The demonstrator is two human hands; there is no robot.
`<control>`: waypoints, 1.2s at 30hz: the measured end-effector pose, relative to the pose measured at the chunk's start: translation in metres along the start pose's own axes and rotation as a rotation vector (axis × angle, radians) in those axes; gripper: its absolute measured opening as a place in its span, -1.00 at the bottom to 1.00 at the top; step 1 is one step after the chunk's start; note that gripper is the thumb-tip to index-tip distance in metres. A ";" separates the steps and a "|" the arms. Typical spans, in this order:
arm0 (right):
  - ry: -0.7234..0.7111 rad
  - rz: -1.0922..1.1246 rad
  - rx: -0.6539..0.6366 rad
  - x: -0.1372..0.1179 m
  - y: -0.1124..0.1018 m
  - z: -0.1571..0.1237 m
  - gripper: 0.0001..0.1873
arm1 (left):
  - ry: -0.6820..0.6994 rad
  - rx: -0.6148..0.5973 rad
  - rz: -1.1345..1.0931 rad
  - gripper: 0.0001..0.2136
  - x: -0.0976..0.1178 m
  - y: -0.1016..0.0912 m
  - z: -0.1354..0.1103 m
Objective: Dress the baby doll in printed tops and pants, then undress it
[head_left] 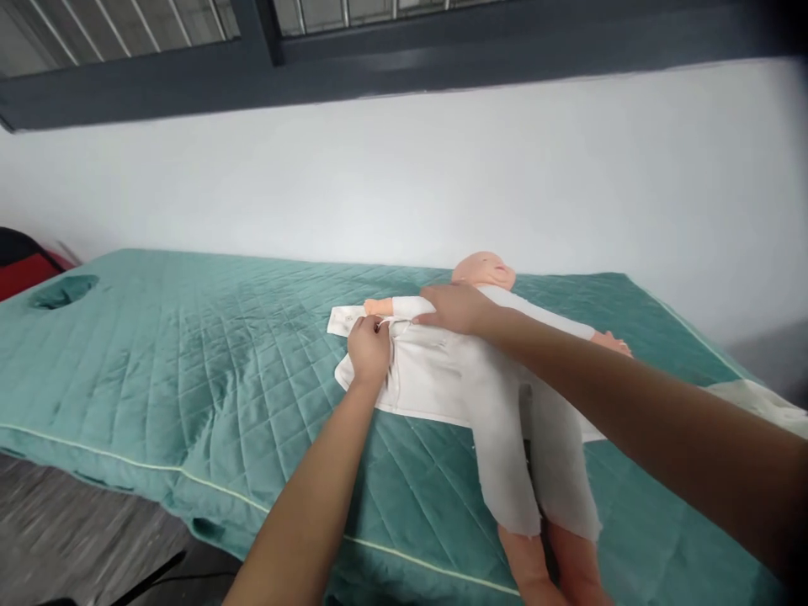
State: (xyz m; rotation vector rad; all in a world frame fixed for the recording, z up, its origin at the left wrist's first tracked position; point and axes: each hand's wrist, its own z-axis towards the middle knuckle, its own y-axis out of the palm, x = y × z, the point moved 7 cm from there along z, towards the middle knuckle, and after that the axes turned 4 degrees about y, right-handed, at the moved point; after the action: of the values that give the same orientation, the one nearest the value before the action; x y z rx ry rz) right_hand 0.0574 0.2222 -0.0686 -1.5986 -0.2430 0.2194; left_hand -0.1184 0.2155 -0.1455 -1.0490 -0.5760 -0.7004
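A baby doll lies on its back on a green quilted bed, dressed in a white garment with white trousers. My left hand is closed, pinching the garment's edge and a thin tie near the doll's outstretched arm. Beside it, my right hand rests on the doll's chest near the shoulder, fingers curled onto the white cloth. The doll's bare legs stick out past the trouser ends toward me.
The bed has a face hole at its far left end and a pale piped front edge. A white wall and a dark window frame stand behind. Something red and black sits at far left. White fabric lies at right.
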 end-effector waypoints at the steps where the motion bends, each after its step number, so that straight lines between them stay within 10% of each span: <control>1: 0.007 0.006 0.006 0.001 0.000 -0.002 -0.55 | -0.014 0.016 -0.009 -0.85 -0.002 -0.002 0.000; 20: -0.003 -0.075 -0.079 0.010 0.009 -0.023 -0.50 | -0.115 0.191 -0.274 -0.87 -0.021 -0.010 -0.001; 31: 0.068 -0.133 0.006 -0.001 0.022 -0.013 -0.49 | 0.309 -0.031 -0.111 -0.79 0.024 -0.003 -0.012; 36: 0.090 0.026 0.091 0.015 0.002 -0.035 -0.52 | 0.066 0.093 0.138 -0.79 0.007 -0.020 -0.014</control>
State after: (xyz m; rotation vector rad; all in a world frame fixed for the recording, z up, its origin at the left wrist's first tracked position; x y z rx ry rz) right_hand 0.0822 0.1935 -0.0688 -1.5182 -0.1411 0.1758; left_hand -0.1278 0.1945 -0.1345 -0.9657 -0.4706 -0.5793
